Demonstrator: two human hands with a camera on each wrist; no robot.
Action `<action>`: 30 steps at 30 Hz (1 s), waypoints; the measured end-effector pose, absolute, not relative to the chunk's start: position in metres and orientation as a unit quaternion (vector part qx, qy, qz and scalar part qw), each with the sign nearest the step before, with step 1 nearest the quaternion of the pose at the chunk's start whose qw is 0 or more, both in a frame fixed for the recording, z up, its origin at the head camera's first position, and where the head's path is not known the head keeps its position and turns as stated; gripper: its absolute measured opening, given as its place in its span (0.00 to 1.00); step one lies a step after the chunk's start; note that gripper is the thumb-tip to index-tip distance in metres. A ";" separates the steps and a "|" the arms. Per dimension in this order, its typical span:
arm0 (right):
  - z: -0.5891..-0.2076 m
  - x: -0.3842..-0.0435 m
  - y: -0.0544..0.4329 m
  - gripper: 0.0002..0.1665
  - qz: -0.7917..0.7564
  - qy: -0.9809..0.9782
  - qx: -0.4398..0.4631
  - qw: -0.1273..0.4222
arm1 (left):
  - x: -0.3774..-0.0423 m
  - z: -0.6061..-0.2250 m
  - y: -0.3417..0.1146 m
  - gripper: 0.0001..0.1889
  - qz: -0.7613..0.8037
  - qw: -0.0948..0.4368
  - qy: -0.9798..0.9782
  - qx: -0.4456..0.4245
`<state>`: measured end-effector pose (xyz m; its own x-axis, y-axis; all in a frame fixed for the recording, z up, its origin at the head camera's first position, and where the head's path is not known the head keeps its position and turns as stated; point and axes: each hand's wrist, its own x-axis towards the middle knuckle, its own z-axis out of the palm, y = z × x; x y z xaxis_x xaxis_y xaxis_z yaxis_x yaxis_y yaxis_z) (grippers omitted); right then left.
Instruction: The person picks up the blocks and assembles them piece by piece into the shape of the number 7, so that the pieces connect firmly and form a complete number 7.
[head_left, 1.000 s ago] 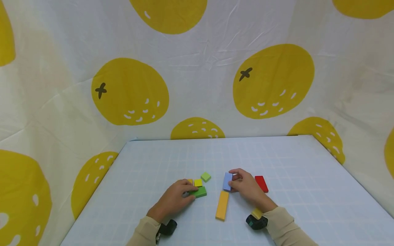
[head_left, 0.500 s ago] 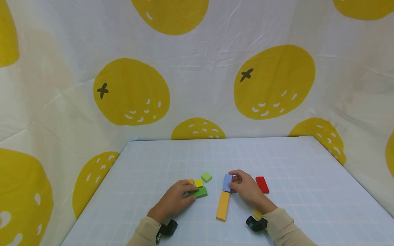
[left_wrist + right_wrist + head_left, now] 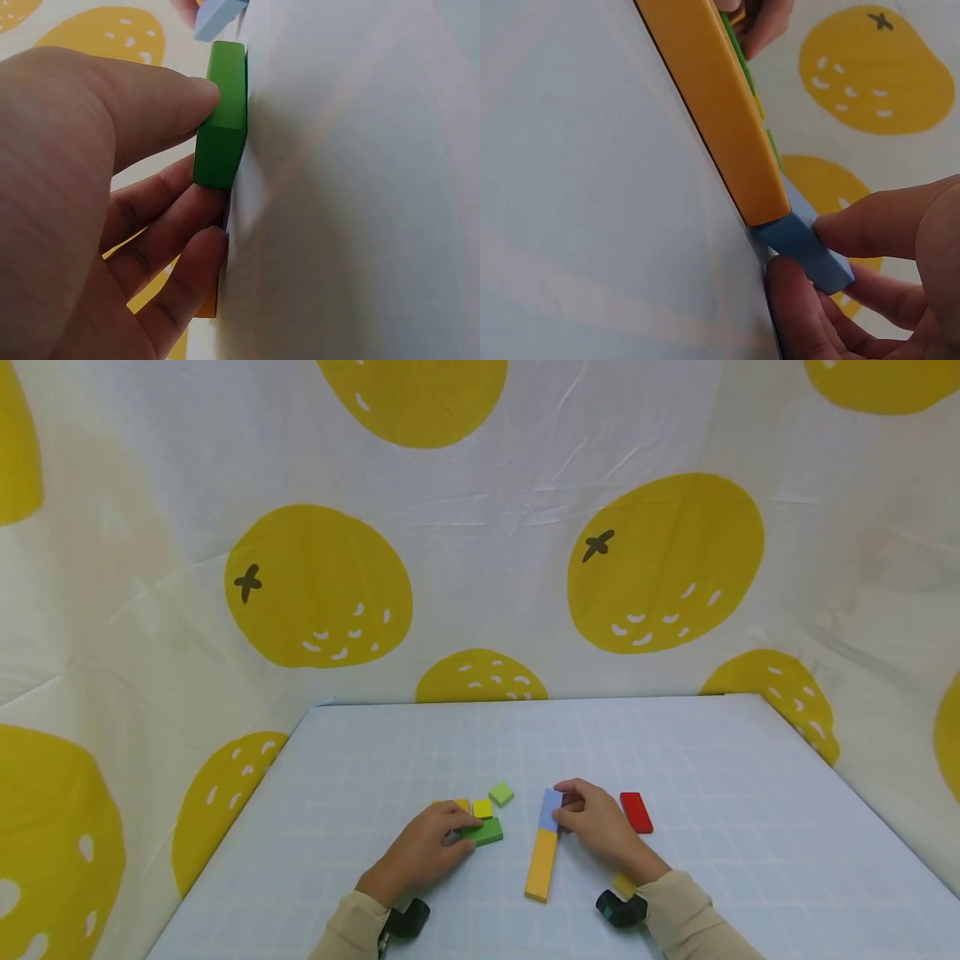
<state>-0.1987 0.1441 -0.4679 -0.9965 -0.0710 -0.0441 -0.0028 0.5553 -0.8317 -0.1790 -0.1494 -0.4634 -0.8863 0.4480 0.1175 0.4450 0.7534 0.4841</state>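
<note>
My right hand (image 3: pixel 600 823) pinches a blue block (image 3: pixel 550 811) by its right side, with the thumb and fingertips on it. The blue block's near end meets the far end of a long orange block (image 3: pixel 541 865), nearly in line with it; the right wrist view shows the two ends touching and the blue block (image 3: pixel 810 251) slightly tilted. To the left, my left hand (image 3: pixel 426 842) holds a flat green block (image 3: pixel 225 120) between thumb and fingers, close down on the table. A small yellow block (image 3: pixel 482 809) sits right behind the green one.
Behind the left fingers, another orange block (image 3: pixel 461 804) is partly hidden. A light green square block (image 3: pixel 501 794) lies farther back. Right of the right hand is a red block (image 3: pixel 636 812), and a yellow block (image 3: pixel 624 885) shows beside the right wrist. Everything rests on a pale checked tabletop (image 3: pixel 420 743).
The right hand has shifted the blue block slightly left and nearer, so it now lines up more closely with the long orange block. The left hand stays on the green block.
</note>
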 end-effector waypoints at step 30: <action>-0.466 -0.197 0.142 0.28 -0.401 0.916 -0.032 0.011 | -0.181 -0.464 -0.151 0.16 0.251 -0.011 0.934 0.254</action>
